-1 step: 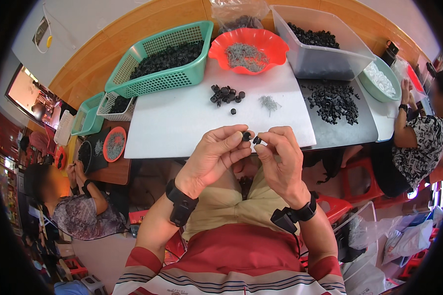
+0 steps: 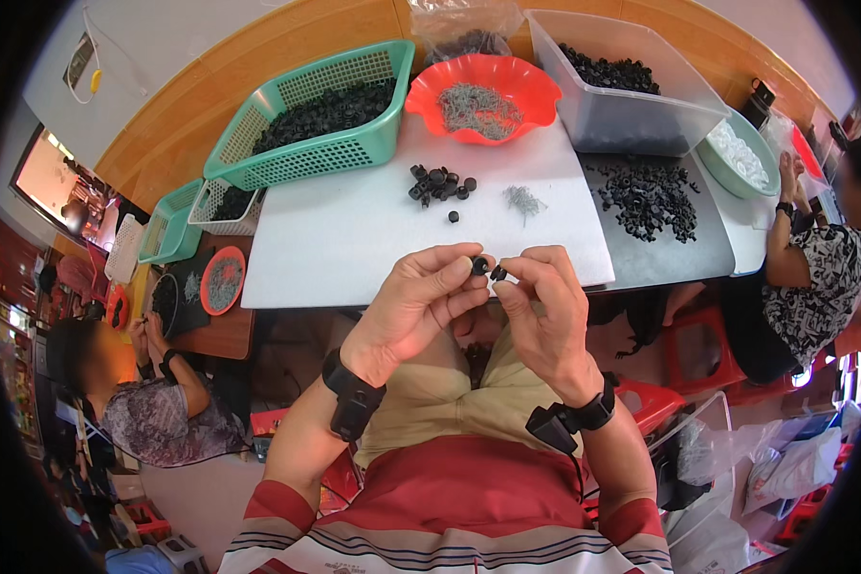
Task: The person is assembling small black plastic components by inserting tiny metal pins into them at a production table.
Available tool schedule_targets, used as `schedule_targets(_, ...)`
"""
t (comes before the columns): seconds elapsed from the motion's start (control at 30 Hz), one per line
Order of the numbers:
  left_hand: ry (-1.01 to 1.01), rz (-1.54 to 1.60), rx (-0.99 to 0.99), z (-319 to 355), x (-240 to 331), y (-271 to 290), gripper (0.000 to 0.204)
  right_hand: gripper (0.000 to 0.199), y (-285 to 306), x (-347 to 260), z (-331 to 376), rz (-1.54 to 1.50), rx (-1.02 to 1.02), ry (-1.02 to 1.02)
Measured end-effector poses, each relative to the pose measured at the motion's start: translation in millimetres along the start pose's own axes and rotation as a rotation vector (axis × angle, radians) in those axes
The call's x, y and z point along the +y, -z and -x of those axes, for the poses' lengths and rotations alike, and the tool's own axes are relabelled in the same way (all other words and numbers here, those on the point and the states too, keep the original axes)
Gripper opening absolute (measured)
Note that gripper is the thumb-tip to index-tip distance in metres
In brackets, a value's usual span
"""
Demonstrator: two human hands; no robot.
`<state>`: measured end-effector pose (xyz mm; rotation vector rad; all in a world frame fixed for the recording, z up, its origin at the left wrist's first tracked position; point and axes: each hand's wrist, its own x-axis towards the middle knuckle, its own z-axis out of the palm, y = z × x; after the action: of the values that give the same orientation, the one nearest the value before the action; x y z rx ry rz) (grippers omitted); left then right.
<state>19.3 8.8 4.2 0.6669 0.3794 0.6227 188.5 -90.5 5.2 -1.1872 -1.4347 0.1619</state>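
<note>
My left hand (image 2: 416,301) pinches a small round black plastic cap (image 2: 479,265) between thumb and fingertips, above the near edge of the white table mat (image 2: 354,230). Close beside it, my right hand (image 2: 550,306) grips a smaller black plastic piece (image 2: 498,274) between thumb and forefinger. The two parts nearly meet; whether they touch I cannot tell. Beyond my hands lies a small heap of black caps (image 2: 437,182), with one single cap (image 2: 453,217) apart from it. Right of the heap is a little pile of thin grey metal springs (image 2: 523,201).
Behind the mat stand a green basket (image 2: 330,153) of black caps, a red scalloped bowl (image 2: 421,100) of grey springs and a clear bin (image 2: 631,120) of black parts. Small black pieces (image 2: 648,196) cover part of a grey mat at right. People sit working on both sides.
</note>
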Motion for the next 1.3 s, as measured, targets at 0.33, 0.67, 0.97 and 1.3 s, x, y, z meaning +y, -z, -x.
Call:
schedule_targets(0.33, -0.003, -0.029, -0.005, 1.3, -1.7, 0.3, 0.026, 0.022, -1.9, 0.7, 1.0, 0.018, -0.035, -0.022)
schedule_targets(0.67, 0.01, -0.061, -0.008, 3.8, -3.4, 1.6, 0.025, 0.023, -4.7, 5.4, 3.0, 0.043, -0.028, -0.006)
schedule_targets(0.97, -0.043, -0.13, 0.014, 5.1, -5.9, -6.4, 0.022, 0.021, -1.1, -1.9, 1.6, 0.013, -0.001, 0.036)
schedule_targets(1.3, -0.062, -0.141, 0.042, 8.2, -11.2, -15.1, 0.026, 0.024, 1.2, 0.9, 4.9, 0.059, 0.04, 0.119)
